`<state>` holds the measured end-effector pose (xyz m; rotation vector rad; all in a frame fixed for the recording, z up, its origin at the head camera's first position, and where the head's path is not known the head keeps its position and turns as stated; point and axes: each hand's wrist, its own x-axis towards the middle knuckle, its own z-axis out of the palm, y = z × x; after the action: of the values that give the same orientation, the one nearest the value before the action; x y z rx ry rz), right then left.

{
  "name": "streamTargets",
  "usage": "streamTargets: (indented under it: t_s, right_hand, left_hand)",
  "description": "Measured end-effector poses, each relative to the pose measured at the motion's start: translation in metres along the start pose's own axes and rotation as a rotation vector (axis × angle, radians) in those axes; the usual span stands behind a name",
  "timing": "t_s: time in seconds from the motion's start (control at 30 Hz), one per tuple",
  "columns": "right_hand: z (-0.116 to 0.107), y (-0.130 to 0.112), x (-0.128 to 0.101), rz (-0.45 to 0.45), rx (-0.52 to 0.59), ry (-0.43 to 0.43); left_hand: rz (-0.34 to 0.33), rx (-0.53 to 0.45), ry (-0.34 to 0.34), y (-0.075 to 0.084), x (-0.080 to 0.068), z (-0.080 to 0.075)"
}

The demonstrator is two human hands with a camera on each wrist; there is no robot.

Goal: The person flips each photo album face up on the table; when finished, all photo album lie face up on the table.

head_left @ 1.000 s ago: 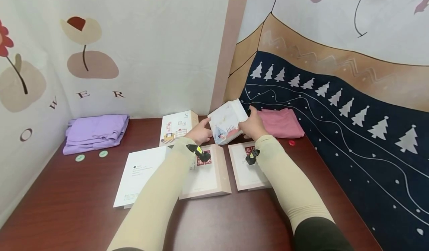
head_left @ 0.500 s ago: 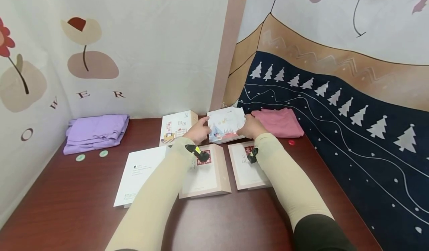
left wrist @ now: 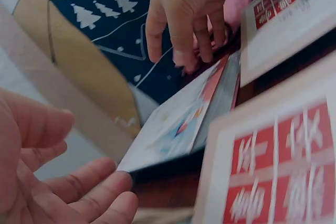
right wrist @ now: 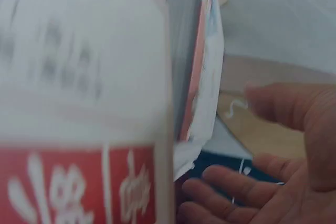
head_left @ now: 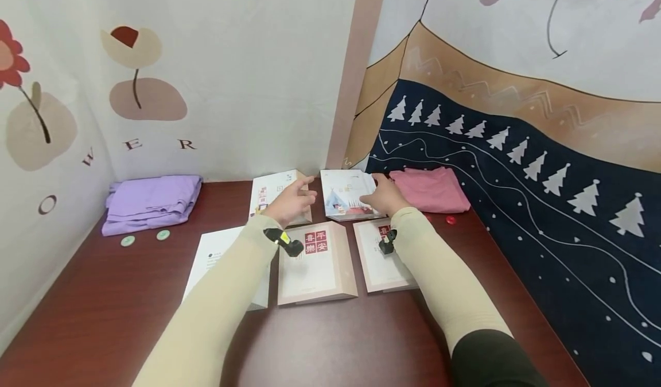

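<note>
A book with a blue tent picture on its white cover lies flat at the back middle of the table. My left hand hovers left of it, over a second illustrated book, fingers spread and holding nothing. At the tent book's right edge is my right hand. In the right wrist view its fingers are loosely extended, apart from the tent book's pages. The left wrist view shows the right hand's fingers pointing down above the tent book.
In front lie a white book, a book with red character squares and a similar one partly under my right arm. Folded purple cloth, green buttons, pink cloth and red buttons lie around them.
The tilted tent book has been lowered flat and straightened onto the table. My left hand has let go and moved left; my right hand has loosened at the right edge.
</note>
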<state>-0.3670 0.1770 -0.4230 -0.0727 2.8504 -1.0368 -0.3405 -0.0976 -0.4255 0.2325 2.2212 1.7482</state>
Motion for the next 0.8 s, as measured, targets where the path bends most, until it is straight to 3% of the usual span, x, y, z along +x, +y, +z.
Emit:
streamTargets:
  t_s: [0.13,0.33,0.4,0.57,0.8]
  right_hand:
    - [0.008,-0.017,-0.005,-0.06,0.152,-0.013]
    - [0.029,-0.051,-0.015,-0.183,0.345,-0.089]
    - [0.038,-0.063,-0.018,-0.207,0.359,-0.107]
    - [0.062,-0.087,-0.025,-0.243,0.361,-0.173]
    - [0.078,-0.103,-0.023,-0.194,0.283,-0.295]
  left_hand:
    - [0.037,0.033,0.078,-0.006,-0.016,-0.028]
    - [0.007,0.137,0.211,-0.02,-0.038,-0.069]
    - [-0.013,0.167,0.233,-0.025,-0.042,-0.079]
    - [-0.054,0.126,0.262,-0.036,-0.045,-0.094]
    - [-0.114,0.118,0.225,-0.043,-0.049,-0.102]
